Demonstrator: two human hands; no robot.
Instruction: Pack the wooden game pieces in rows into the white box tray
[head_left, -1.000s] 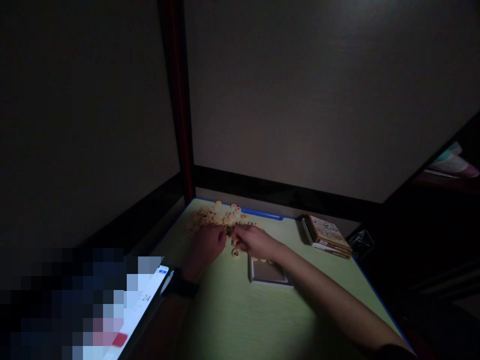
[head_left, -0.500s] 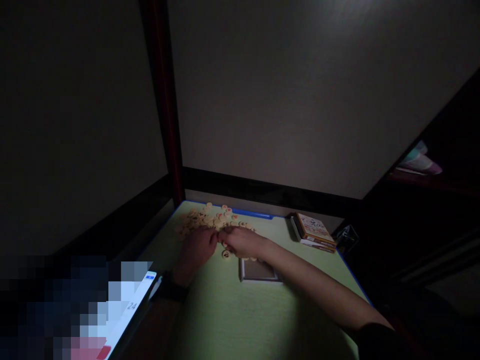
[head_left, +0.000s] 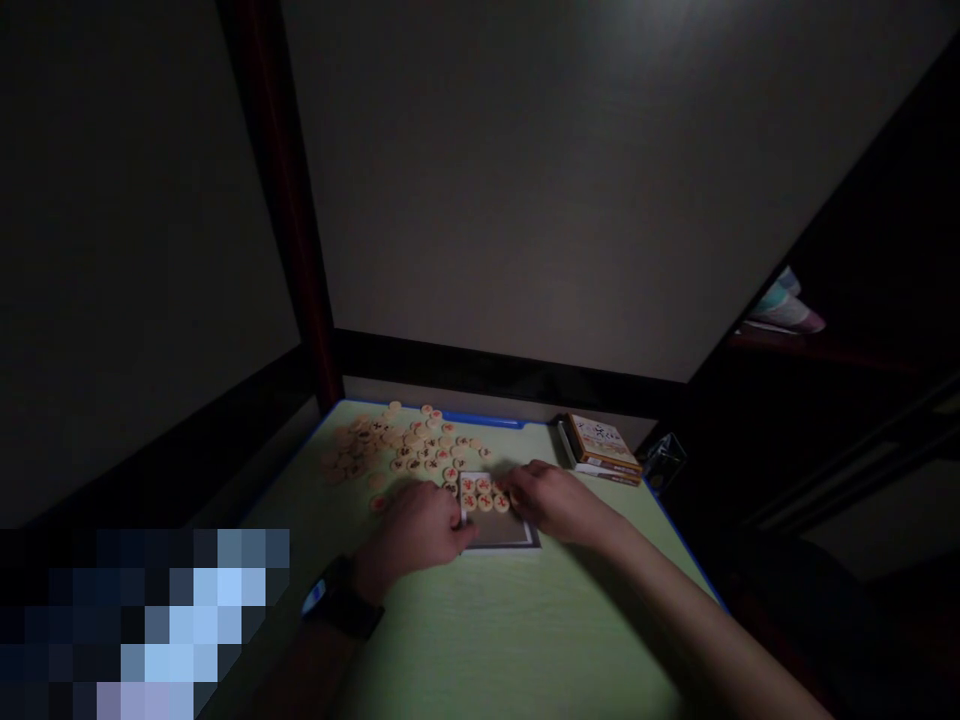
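Observation:
Round wooden pieces [head_left: 405,450] with red or black characters lie scattered over the far left of the green table. A shallow white-edged box [head_left: 499,530] holds two rows of such pieces [head_left: 484,502] along its far side. My left hand [head_left: 420,528], a dark watch on its wrist, rests at the box's left edge with the thumb over the rim. My right hand [head_left: 547,497] is at the box's right side, its fingertips closed by the right end of the rows; whatever they pinch is too small to make out.
Stacked boxes [head_left: 600,447] lie at the table's far right corner, beside a dark item [head_left: 664,462]. A blue strip [head_left: 484,421] runs along the far edge, with a wall behind. A blurred bright patch covers the lower left.
My hands have moved apart. The left came nearer to the box's left edge and the right moved to its right side, uncovering the rows of pieces. The view has shifted slightly.

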